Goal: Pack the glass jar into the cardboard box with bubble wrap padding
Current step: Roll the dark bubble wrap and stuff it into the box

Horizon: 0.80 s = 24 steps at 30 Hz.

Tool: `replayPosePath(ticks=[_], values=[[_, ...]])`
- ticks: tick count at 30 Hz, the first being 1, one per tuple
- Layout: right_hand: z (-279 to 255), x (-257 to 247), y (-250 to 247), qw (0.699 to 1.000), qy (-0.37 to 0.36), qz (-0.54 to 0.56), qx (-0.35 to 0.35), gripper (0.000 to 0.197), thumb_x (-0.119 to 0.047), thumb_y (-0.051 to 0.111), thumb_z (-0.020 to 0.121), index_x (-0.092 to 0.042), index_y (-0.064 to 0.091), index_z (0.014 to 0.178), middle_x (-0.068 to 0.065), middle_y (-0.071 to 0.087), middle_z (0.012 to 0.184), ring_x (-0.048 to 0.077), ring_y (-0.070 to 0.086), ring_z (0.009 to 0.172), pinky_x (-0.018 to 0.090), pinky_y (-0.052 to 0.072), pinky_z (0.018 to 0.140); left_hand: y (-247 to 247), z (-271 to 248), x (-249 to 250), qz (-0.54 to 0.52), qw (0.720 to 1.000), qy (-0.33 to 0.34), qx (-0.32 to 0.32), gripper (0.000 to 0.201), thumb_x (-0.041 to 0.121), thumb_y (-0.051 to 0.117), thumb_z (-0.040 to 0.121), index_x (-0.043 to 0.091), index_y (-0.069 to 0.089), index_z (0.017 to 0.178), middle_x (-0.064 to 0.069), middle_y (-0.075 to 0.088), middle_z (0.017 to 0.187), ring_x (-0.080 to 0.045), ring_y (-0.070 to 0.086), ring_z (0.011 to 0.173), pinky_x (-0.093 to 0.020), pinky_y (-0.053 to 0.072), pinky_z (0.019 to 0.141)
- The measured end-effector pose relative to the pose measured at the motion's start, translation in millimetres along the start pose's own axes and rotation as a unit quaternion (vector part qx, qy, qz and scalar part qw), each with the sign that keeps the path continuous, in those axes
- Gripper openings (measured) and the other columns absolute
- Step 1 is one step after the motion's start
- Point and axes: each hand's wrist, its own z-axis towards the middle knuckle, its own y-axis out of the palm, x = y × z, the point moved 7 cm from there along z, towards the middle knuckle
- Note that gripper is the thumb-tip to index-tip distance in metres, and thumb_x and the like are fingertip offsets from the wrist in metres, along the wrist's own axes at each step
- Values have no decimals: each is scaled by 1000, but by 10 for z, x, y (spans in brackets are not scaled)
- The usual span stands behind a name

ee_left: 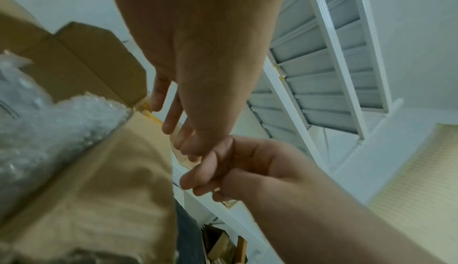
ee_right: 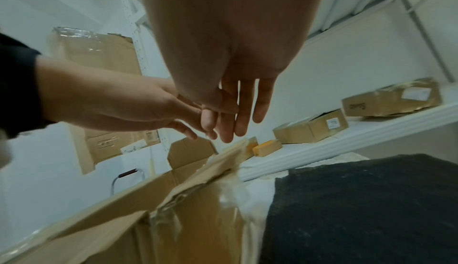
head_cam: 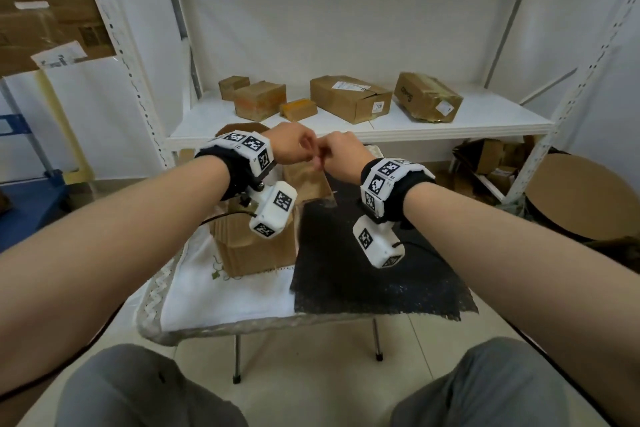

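An open cardboard box (head_cam: 256,253) stands on a small table, its flaps up. Bubble wrap (ee_left: 57,129) fills the inside; the glass jar is not clearly visible within it. My left hand (head_cam: 311,149) and right hand (head_cam: 322,159) meet fingertip to fingertip above the box's far right flap (ee_right: 198,219). Between them runs a thin amber tape strip (ee_left: 228,204) that leads back to the flap corner. The right hand (ee_left: 205,180) pinches the strip with curled fingers. The left hand (ee_left: 186,148) seems to pinch it just beside.
A black mat (head_cam: 381,270) and a white cloth (head_cam: 225,295) cover the table (head_cam: 242,326). Behind it a white shelf (head_cam: 450,125) carries several cardboard boxes (head_cam: 349,97). A round cardboard piece (head_cam: 581,198) and more boxes sit on the floor to the right.
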Motion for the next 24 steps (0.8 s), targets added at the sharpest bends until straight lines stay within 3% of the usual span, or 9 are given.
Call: replayPosePath(ticks=[2,7,9,12,15,18,21,24], values=[[-91,173,-60,1000,20,0,7,18,-6,54,89,-12,71,92,9,72,97,23,63,91,35,51,87,71,-1,184,-7,1000,2,1,10,17,65,88,23,68,96,2,65,101,-14,58,94,-27,41,80],[-323,576,-129,998,66,-7,6,28,-7,57,83,-25,59,61,5,73,89,24,68,90,42,53,92,292,-32,654,19,1000,11,-3,16,27,69,87,16,71,98,-3,69,98,-18,60,89,-31,44,74],[-434,743,-93,996,87,-2,-12,31,-3,59,83,-25,61,61,6,74,87,23,69,88,41,55,91,437,-49,832,22,1000,10,-16,20,27,70,85,12,73,97,-7,71,94,-22,64,87,-35,50,75],[-609,1027,68,992,114,0,-54,26,-3,62,84,-22,65,67,5,74,85,21,73,81,39,59,85,748,-82,1013,24,998,9,-50,16,23,73,82,12,74,95,-7,72,93,-23,67,89,-38,55,81],[-803,1216,306,984,131,-18,-120,11,-6,66,86,-16,70,85,3,74,86,17,73,81,34,59,84,1136,-160,1079,-3,994,1,-111,15,21,75,80,15,73,94,-4,72,95,-19,67,92,-36,55,85],[-1012,1341,536,972,145,-36,-179,14,-8,68,86,-14,69,98,2,75,90,15,72,84,29,56,82,1531,-301,1179,-15,982,18,-185,16,28,80,75,22,68,84,-1,70,94,-18,67,92,-32,54,83],[-1160,1441,725,965,154,-37,-210,21,-10,67,86,-13,69,106,5,75,97,17,70,92,32,55,88,1849,-459,1212,20,970,32,-241,34,47,83,66,27,65,86,5,68,94,-17,65,91,-32,53,81],[-1228,1499,829,963,160,-33,-215,19,-20,68,85,-16,70,104,3,71,102,18,64,99,31,51,91,2090,-610,1186,74,959,62,-265,64,60,83,58,28,60,109,10,53,110,-15,55,99,-32,47,77]])
